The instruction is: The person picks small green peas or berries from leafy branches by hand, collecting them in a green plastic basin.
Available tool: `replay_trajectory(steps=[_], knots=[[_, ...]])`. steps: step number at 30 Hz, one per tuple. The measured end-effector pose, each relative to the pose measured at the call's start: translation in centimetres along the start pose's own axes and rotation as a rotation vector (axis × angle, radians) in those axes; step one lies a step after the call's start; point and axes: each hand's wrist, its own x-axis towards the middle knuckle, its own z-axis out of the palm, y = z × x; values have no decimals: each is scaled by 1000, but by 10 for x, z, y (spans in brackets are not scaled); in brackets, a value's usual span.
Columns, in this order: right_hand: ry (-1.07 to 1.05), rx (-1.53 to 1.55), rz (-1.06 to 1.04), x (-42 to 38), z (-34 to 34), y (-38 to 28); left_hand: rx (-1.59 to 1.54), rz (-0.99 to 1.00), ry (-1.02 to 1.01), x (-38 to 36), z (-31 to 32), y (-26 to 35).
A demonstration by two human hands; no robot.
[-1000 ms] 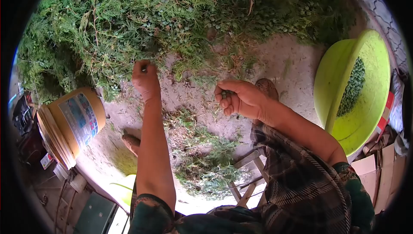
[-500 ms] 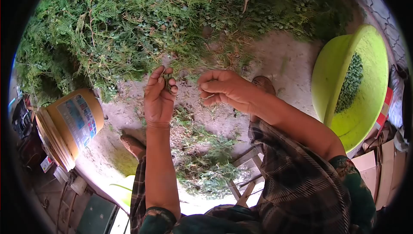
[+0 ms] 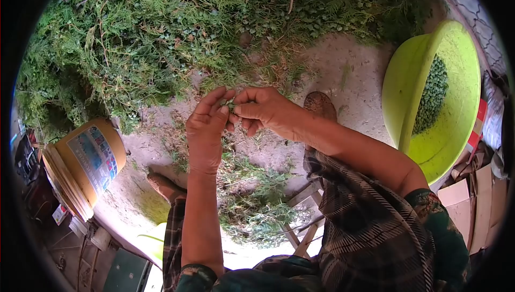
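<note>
Both hands meet in the middle of the head view, above the littered floor. My left hand (image 3: pixel 208 126) is closed, its fingers curled round a small green sprig (image 3: pixel 231 106) that is mostly hidden. Against it, my right hand (image 3: pixel 268 111) pinches thumb to forefinger at the left fingertips; whatever lies in that pinch is too small to make out. Beyond the hands spreads a large heap of green conifer branches (image 3: pixel 161 40), with small round cones among the leaves. To the right, a tilted lime-green basin (image 3: pixel 461 99) holds a pile of small green cones (image 3: pixel 431 99).
On the left a yellow bucket (image 3: pixel 102 150) with a printed label lies tipped. Loose green clippings (image 3: pixel 257 190) litter the floor between my shoes. A wooden stool frame (image 3: pixel 306 238) stands near my lap. Cardboard pieces (image 3: pixel 458 201) lean at the lower right.
My right hand has moved left, and its fingertips now meet those of my left hand. The left hand has turned, its thumb now nearer the right hand. The view has shifted slightly.
</note>
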Motion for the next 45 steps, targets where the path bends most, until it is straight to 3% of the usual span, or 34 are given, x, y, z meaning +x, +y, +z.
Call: replay_trajectory(steps=[2,8,10,15,18,20,21,25,26,27,28,31,32,34,35,36,37,38,39,41,45], knots=[[2,-3,-10,-2,-1,1,263,69,-16,-2,3,1],[27,5,6,-3,-5,5,362,72,-24,-7,7,1],[2,181,28,-5,-7,7,459,88,-43,-8,7,-1],[36,88,8,-2,-8,9,515,165,-24,-11,15,-8],[62,-39,-13,-2,-9,7,516,116,106,-10,11,-14],[70,-83,-5,-6,-12,6,685,-82,24,-13,8,-14],[67,-185,18,-9,-13,8,733,-71,-28,-14,5,-16],[-38,-245,28,-20,-20,9,559,-264,-119,-14,-8,-19],[-36,-244,28,-23,-24,8,833,-93,-37,-15,-14,-25],[-81,12,63,-25,-27,6,1102,85,48,-17,-19,-28],[-126,269,98,-25,-29,5,1104,81,46,-19,-24,-25],[-149,153,-33,-17,-37,-5,1198,90,88,-17,-35,-16],[-151,154,-32,-14,-38,-8,1142,23,-122,-18,-38,-14],[116,-223,-1,-2,-37,-20,1015,-107,-530,-16,-47,-6],[178,-414,52,6,-37,-28,1172,-119,-266,-6,-54,-4],[178,-406,51,16,-40,-26,1229,107,-123,13,-68,-7],[205,-690,-134,29,-45,-21,1207,55,104,33,-69,3],[229,-974,-324,39,-51,-18,1280,240,210,55,-75,10],[230,-974,-326,46,-57,-15,1248,306,355,72,-75,13],[259,-1474,-354,57,-65,-14,1363,657,398,107,-85,8],[245,-1754,-359,59,-61,-10,1628,562,456,136,-93,0]])
